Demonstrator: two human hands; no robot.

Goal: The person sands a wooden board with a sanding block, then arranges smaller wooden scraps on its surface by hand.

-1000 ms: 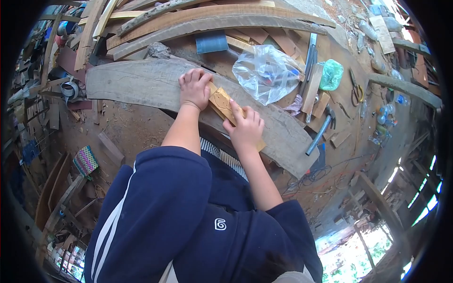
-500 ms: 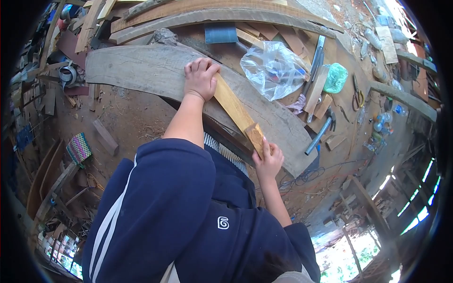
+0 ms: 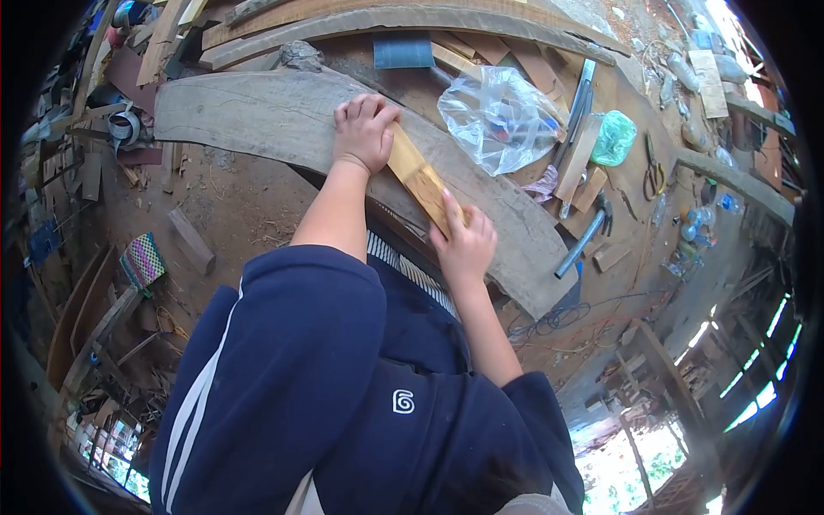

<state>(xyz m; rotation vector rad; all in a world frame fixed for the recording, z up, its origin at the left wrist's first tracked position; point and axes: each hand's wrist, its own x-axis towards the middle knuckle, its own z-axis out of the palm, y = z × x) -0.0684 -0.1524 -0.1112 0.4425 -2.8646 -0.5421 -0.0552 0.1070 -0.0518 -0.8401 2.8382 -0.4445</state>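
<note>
A narrow strip of light yellow wood [image 3: 405, 153] lies slantwise on a long grey plank [image 3: 249, 112]. My left hand [image 3: 365, 133] is closed over the strip's upper end and presses it against the plank. My right hand [image 3: 464, 243] grips a small brown rectangular piece of sandpaper [image 3: 424, 185], which rests flat on the strip around its middle. The index finger lies along the sandpaper's lower edge. Part of the strip's lower end is hidden beneath the right hand.
Beyond the plank lie a clear plastic bag [image 3: 498, 120], a green bag [image 3: 614, 137], a hammer [image 3: 585, 239] and pliers [image 3: 654, 167]. Long boards [image 3: 412, 27] stretch along the back. A dark sheet [image 3: 403, 50] sits in front of them. Wood scraps litter the dirt floor.
My right hand has slid the sandpaper up and left along the strip, towards my left hand. The left hand has stayed on the strip's upper end.
</note>
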